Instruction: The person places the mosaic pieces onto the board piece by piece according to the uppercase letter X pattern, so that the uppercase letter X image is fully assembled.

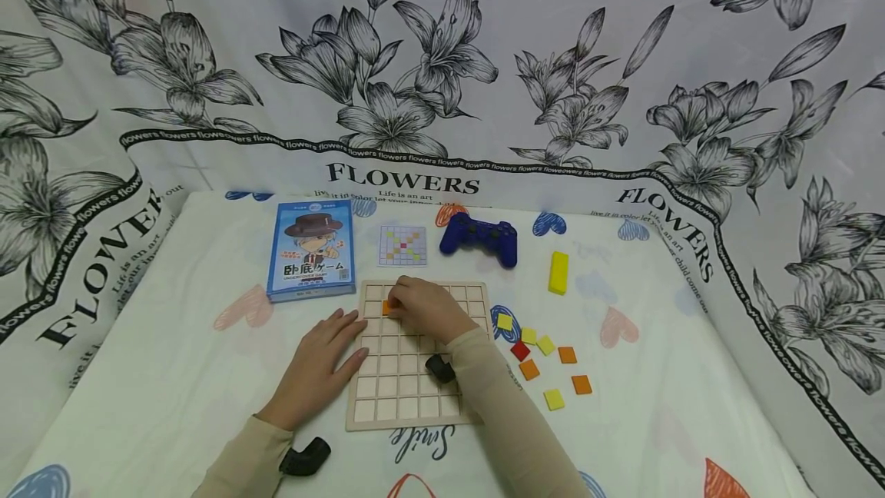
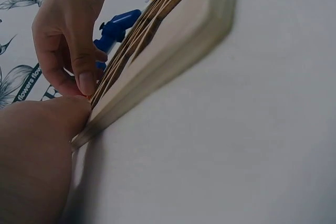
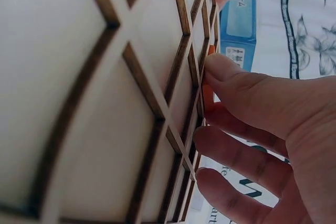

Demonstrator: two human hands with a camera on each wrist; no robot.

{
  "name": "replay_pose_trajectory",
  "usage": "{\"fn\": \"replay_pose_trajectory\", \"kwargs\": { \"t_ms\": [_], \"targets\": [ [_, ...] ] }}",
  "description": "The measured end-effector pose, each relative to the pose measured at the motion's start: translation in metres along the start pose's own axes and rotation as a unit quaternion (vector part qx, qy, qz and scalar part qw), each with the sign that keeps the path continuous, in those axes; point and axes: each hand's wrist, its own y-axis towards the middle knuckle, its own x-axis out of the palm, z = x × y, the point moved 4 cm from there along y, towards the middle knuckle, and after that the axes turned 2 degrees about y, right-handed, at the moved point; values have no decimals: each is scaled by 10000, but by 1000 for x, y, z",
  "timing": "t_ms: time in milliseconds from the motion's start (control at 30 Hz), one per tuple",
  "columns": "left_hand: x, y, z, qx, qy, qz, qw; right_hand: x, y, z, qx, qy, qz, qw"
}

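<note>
A wooden grid board [image 1: 387, 387] lies flat with rows of square cells. Over its far left cells, my right hand [image 1: 427, 307] pinches a small orange square tile [image 1: 386, 307] between thumb and finger. The right wrist view shows the thumb [image 3: 226, 69] against the orange tile [image 3: 208, 93], low over the dividers, with the other fingertips at the board. My left hand [image 1: 314, 363] rests along the left edge of the board, fingers fairly straight and spread, fingertips at the frame. In the left wrist view its thumb side sits by the board's corner [image 2: 86, 136].
Right of the board lie several loose tiles: yellow [image 1: 554, 399], orange [image 1: 581, 384] and one red [image 1: 520, 350]. Beyond the board are a blue game box [image 1: 311, 248], a small patterned card [image 1: 402, 245], a blue game controller [image 1: 479, 238] and a yellow block [image 1: 558, 273].
</note>
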Motion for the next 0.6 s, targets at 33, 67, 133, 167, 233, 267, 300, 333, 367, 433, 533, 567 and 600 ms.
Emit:
{"fn": "replay_pose_trajectory", "kwargs": {
  "t_ms": [33, 67, 133, 167, 233, 267, 300, 333, 367, 433, 533, 567, 600],
  "targets": [
    [0, 0, 0, 5, 0, 6, 10000, 0, 0, 0, 10, -11, -8, 10000],
    [0, 0, 0, 7, 2, 9, 10000, 1, 1, 0, 12, -30, -13, 10000],
    [0, 0, 0, 12, 7, 11, 10000, 2, 1, 1, 37, -27, -23, 10000],
    [0, 0, 0, 13, 9, 8, 10000, 2, 1, 1, 41, -23, -20, 10000],
    [0, 0, 0, 20, 15, 13, 10000, 3, 1, 1, 54, 14, -34, 10000],
    [0, 0, 0, 21, 20, 14, 10000, 3, 1, 2, 56, 24, -39, 10000],
    [0, 0, 0, 28, 23, 21, 10000, 3, 0, 2, 64, 38, -46, 10000],
    [0, 0, 1, 36, 19, 29, 10000, 3, 0, 2, 62, 42, -54, 10000],
    [0, 0, 1, 47, 20, 39, 10000, 3, 0, 2, 53, 37, -54, 10000],
    [0, 0, 1, 53, 17, 43, 10000, 2, -2, 2, 37, 26, -42, 10000],
    [0, 0, 1, 49, 12, 44, 10000, -1, -9, 2, 16, 52, -68, 10000],
    [0, 0, 1, 47, 7, 49, 10000, -2, -13, 2, 18, 78, -107, 9999],
    [0, 0, 1, 44, 9, 49, 10000, -3, -18, 3, 51, 111, -150, 9998]
  ]
}}
